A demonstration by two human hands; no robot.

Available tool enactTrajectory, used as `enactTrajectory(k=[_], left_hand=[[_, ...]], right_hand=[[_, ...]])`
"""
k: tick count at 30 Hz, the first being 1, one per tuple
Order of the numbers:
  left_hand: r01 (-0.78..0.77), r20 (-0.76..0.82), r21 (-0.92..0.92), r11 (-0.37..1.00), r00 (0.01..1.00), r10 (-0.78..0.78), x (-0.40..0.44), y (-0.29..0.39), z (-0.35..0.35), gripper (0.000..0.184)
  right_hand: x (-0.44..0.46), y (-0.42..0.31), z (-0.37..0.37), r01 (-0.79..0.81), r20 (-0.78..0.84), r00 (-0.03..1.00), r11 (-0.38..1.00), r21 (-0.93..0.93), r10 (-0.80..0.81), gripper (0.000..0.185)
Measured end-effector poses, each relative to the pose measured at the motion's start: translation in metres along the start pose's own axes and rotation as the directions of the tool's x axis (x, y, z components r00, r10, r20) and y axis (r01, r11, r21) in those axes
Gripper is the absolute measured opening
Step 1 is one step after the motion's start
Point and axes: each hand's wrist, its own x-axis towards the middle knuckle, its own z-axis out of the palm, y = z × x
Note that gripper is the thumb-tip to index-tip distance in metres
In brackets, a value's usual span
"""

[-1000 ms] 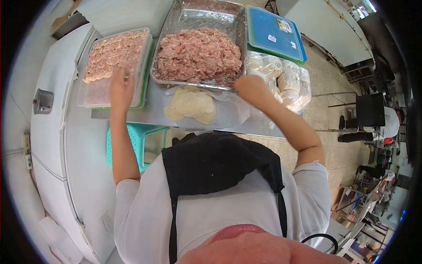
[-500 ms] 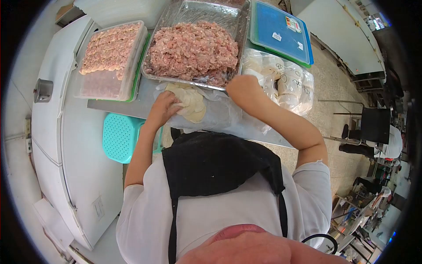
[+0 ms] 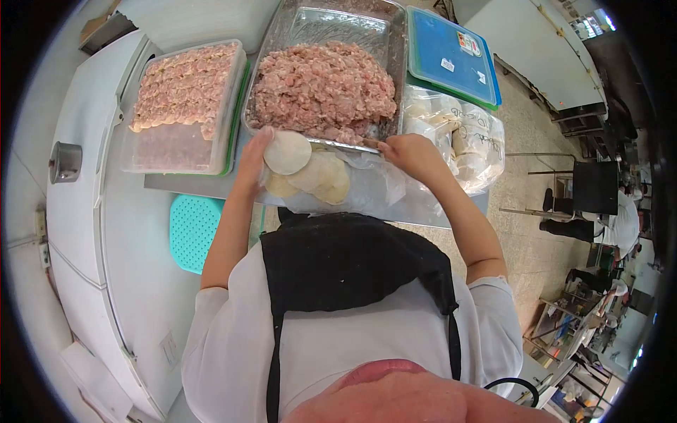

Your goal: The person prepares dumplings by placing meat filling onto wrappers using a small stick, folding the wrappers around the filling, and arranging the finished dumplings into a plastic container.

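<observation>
My left hand (image 3: 255,156) is closed on the edge of a round dough wrapper (image 3: 288,152), held above a fanned pile of wrappers (image 3: 331,178) on clear plastic. Near the front right corner of the metal tray (image 3: 248,113), my right hand (image 3: 410,154) grips a thin utensil (image 3: 372,142) whose tip reaches the ground meat (image 3: 324,92). To the left, a clear container (image 3: 173,158) holds rows of filled pieces (image 3: 185,92).
Behind and right of the tray lie blue lids (image 3: 451,60). Bagged wrappers (image 3: 469,141) sit in front of them. A turquoise stool (image 3: 194,233) stands below the table edge (image 3: 190,182). Another person (image 3: 620,222) is at the far right.
My left hand went from the container to the wrapper pile and has lifted one wrapper. My right hand shifted slightly at the tray corner, and its utensil now shows.
</observation>
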Motion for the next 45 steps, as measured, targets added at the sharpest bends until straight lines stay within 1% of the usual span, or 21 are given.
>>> enactTrajectory(k=[2, 4, 5, 7, 11, 13, 14, 17, 19, 23, 25, 29, 33, 35, 36, 38, 40, 41, 42, 43, 45], left_hand=[[-0.038, 0.127, -0.129, 0.991, 0.990, 0.055, 0.011, 0.014, -0.003, 0.031], [-0.025, 0.076, 0.058, 0.998, 0.997, 0.020, 0.020, 0.033, 0.001, 0.038], [-0.037, 0.118, -0.149, 0.988, 0.991, 0.055, 0.027, 0.038, 0.004, 0.039], [-0.041, 0.152, -0.386, 0.921, 0.982, 0.108, 0.043, 0.046, 0.014, 0.044], [0.080, 0.184, -0.603, 0.794, 0.982, 0.041, 0.059, 0.068, 0.060, 0.053], [0.132, 0.183, -0.708, 0.694, 0.983, 0.000, 0.065, 0.082, 0.070, 0.058], [0.169, 0.176, -0.800, 0.576, 0.983, -0.045, 0.070, 0.086, 0.071, 0.063], [0.196, 0.237, -0.783, 0.590, 0.972, -0.008, 0.085, 0.067, 0.054, 0.065], [0.135, 0.170, -0.779, 0.612, 0.986, -0.001, 0.087, 0.066, 0.056, 0.066], [0.175, 0.126, -0.714, 0.678, 0.984, -0.122, 0.079, 0.082, 0.065, 0.069], [0.159, 0.098, -0.701, 0.696, 0.987, -0.126, 0.077, 0.083, 0.062, 0.069], [0.099, 0.034, -0.721, 0.686, 0.994, -0.108, 0.072, 0.087, 0.072, 0.065], [0.046, 0.018, -0.767, 0.640, 0.999, -0.050, 0.070, 0.087, 0.080, 0.075], [0.116, 0.164, -0.741, 0.661, 0.986, 0.011, 0.076, 0.074, 0.065, 0.066], [0.105, 0.156, -0.742, 0.662, 0.988, 0.018, 0.068, 0.078, 0.071, 0.066], [-0.146, 0.290, -0.311, 0.939, 0.927, 0.240, 0.036, 0.094, 0.088, 0.057], [-0.180, 0.297, -0.122, 0.976, 0.932, 0.209, 0.021, 0.109, 0.096, 0.068], [-0.433, 0.337, 0.235, 0.870, 0.876, 0.345, 0.017, 0.113, 0.098, 0.070], [-0.606, 0.421, 0.539, 0.585, 0.796, 0.436, 0.015, 0.114, 0.099, 0.073], [-0.749, 0.500, 0.489, 0.446, 0.661, 0.560, 0.027, 0.105, 0.098, 0.071], [-0.665, 0.481, 0.561, 0.493, 0.746, 0.461, 0.029, 0.100, 0.092, 0.067]], right_hand=[[0.003, -0.004, 0.003, -0.079, 0.005, 0.997, 0.979, 0.188, 0.080, 0.029], [0.005, -0.010, 0.011, -0.046, -0.150, 0.973, 0.778, 0.626, 0.177, 0.040], [0.008, -0.015, 0.007, -0.049, -0.151, 0.971, 0.779, 0.625, 0.183, 0.040], [0.017, -0.035, -0.010, -0.191, 0.009, 0.943, 0.514, 0.836, 0.334, 0.038], [0.050, -0.050, 0.005, -0.169, -0.038, 0.919, 0.479, 0.861, 0.392, 0.032], [0.061, -0.058, 0.019, 0.134, -0.396, 0.904, 0.770, 0.624, 0.163, 0.028], [0.060, -0.056, 0.018, 0.130, -0.399, 0.901, 0.770, 0.624, 0.171, 0.028], [0.047, -0.052, -0.011, 0.104, -0.404, 0.914, 0.933, 0.345, 0.048, 0.022], [0.025, -0.070, -0.043, -0.103, -0.212, 0.972, 0.995, 0.012, 0.103, 0.019], [0.023, -0.089, -0.043, 0.005, -0.447, 0.893, 0.993, 0.122, 0.050, 0.016], [0.021, -0.086, -0.057, -0.035, -0.274, 0.961, 0.999, -0.028, 0.026, 0.017], [0.002, -0.101, -0.085, -0.103, -0.229, 0.970, 0.988, -0.112, 0.075, 0.021], [0.007, -0.070, -0.063, 0.073, -0.361, 0.931, 0.996, 0.055, -0.049, 0.021], [0.000, -0.054, -0.070, 0.121, -0.358, 0.930, 0.989, 0.082, -0.084, 0.023], [-0.004, -0.047, -0.075, 0.099, -0.355, 0.935, 0.943, 0.318, 0.022, 0.027], [-0.011, -0.036, -0.081, 0.082, -0.326, 0.938, 0.842, 0.534, 0.115, 0.031], [-0.018, -0.028, -0.083, 0.038, -0.199, 0.974, 0.788, 0.615, 0.108, 0.035], [-0.023, -0.027, -0.089, 0.045, -0.199, 0.975, 0.788, 0.615, 0.099, 0.035], [-0.029, -0.029, -0.097, 0.032, -0.132, 0.989, 0.791, 0.612, 0.063, 0.035], [-0.032, -0.028, -0.101, 0.018, -0.064, 0.998, 0.794, 0.607, 0.026, 0.035], [-0.030, -0.021, -0.091, 0.083, -0.100, 0.995, 0.800, 0.595, -0.028, 0.034]])
